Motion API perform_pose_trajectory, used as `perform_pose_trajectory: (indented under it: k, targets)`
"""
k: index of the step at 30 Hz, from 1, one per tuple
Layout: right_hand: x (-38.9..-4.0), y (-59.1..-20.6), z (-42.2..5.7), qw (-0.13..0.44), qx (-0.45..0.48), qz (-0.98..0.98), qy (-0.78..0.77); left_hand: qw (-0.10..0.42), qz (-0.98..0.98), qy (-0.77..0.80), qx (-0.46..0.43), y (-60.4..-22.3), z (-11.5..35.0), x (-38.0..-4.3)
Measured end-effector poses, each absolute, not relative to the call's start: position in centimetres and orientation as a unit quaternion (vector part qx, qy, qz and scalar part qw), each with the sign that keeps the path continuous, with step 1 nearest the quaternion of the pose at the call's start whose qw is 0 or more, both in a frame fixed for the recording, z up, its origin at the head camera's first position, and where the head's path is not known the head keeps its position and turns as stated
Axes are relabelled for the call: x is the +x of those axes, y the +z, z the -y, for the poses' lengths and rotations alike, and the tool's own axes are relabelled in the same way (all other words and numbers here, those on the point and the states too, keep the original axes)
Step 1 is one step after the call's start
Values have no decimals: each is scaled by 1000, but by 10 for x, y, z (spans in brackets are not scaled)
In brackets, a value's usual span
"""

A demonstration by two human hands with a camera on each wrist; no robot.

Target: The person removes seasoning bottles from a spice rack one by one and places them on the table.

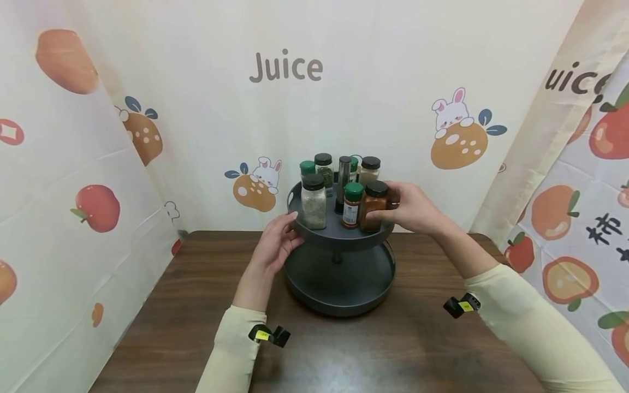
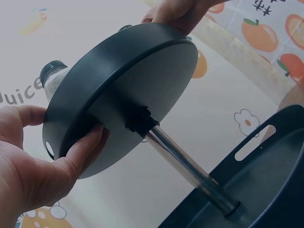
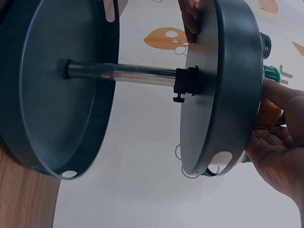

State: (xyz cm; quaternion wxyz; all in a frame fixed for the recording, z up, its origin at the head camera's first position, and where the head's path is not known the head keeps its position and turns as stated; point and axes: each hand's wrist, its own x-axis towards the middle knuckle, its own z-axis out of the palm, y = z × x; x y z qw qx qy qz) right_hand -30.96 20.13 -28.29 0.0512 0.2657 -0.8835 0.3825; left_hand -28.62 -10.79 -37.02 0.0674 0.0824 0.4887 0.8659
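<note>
A two-tier dark grey turntable holds several spice jars on its upper tray [image 1: 339, 243]. My left hand [image 1: 275, 243] grips that tray's left side; in the left wrist view its fingers [image 2: 88, 145] reach underneath, against the wall. At the tray's right side my right hand [image 1: 415, 208] holds a black-lidded jar of orange-brown spice [image 1: 373, 206], thumb across its front. Beside this jar stands a smaller green-capped spice jar [image 1: 351, 212]. A large black-lidded jar of pale seasoning [image 1: 313, 204] is at the front left of the tray.
Below sits the lower tray [image 1: 339, 308], joined by a shiny central post [image 2: 183, 159]. A dark upright handle [image 1: 343, 183] rises among the jars, with more jars behind, including one of green herbs [image 1: 324, 173]. The brown wooden table [image 1: 196, 311] meets a printed curtain [image 1: 196, 136].
</note>
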Motion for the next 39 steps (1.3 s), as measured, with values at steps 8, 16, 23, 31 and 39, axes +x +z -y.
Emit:
perform_pose_trajectory:
  k: [8,16,23,31,39]
  targets:
    - [-306,-278,-203,61,264,879,392,69,-493,864,78,-369,109,-286]
    - [-282,-247,-200,81,266,876,395,71,-496,862,83,-368,108,-287]
    - [-268,-231,-195,85,259,881,388,72,-497,861,83,-366,110,-287]
    - [-284,-244,-207,85,255,877,398,73,-495,861,86,-366,111,-287]
    - [-269,-250,-216,105,267,850,442,76,-489,865,84,-369,109,-287]
